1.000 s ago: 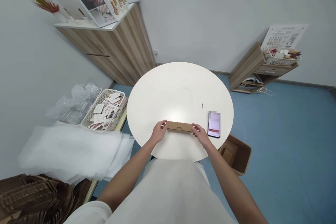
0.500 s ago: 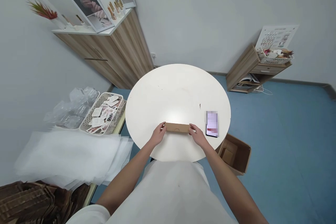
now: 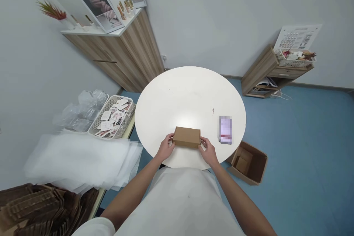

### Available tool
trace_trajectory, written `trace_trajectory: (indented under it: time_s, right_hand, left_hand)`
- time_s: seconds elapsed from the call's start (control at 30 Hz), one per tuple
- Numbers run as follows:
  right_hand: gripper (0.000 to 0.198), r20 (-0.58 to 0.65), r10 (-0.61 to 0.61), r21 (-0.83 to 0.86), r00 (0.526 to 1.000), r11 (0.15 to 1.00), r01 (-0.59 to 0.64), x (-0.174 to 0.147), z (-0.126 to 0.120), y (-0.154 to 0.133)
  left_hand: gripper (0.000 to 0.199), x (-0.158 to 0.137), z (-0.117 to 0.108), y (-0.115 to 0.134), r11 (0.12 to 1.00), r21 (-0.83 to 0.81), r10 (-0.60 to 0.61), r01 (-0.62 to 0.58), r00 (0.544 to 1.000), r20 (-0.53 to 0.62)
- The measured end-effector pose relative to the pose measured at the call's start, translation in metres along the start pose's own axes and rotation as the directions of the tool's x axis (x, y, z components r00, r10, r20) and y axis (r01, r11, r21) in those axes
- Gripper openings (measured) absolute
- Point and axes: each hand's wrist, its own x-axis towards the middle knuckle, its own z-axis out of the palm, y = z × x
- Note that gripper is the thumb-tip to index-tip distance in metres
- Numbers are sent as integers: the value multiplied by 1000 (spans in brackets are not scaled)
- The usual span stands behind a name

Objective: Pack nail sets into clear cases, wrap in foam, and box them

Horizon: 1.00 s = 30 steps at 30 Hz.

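- Compared with the frames from a second and half a second ago, the small brown cardboard box (image 3: 187, 135) has been turned: a narrow strip with a half-round notch faced the camera then, while a broad, plain panel faces up now.
- The notch that showed before is now out of sight.
- The left hand (image 3: 166, 148) and the right hand (image 3: 208, 152) remain at the two short ends, with their thumbs now low at the near corners.
- The box's long axis runs left to right across the person's front, slightly slanted, its right end a little closer to the body.
- Its broad panel points upward toward the camera, and one long narrow side faces the person.
- Both hands grip the box between them: the left hand is closed on the left end, the right hand on the right end, thumbs in front and fingers around the ends.
- The box is over the near part of the round white table (image 3: 190, 92), around its middle from side to side; whether its underside touches the tabletop cannot be told.
- A phone (image 3: 225, 129), its screen blurred into blocks, lies on the table to the right of the right hand, apart from it.
- An open carton (image 3: 257, 164) stands beyond the table's right edge, lower down.
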Motion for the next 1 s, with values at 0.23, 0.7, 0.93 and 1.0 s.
trace_trajectory:
  time_s: [0.23,0.7,0.93,1.0]
  right_hand:
    - [45,83,-9,3,997,1000,9,-9,12,14]
    - [49,-114,245,-15,963,969,-248,-2,33,-3]
    - [50,-48,292,-4,955,956,-293,16,87,-28]
    - [50,-28,285,10,958,959,-285,24,110,-36]
  left_hand:
    - [46,-4,2,-18,997,62,-37,36,999,19]
    - [52,16,-6,-10,991,-37,-128,129,991,37]
    - [51,31,-57,-29,971,-153,-189,182,981,-37]
    - [51,37,-77,-39,967,-172,-204,189,977,-68]
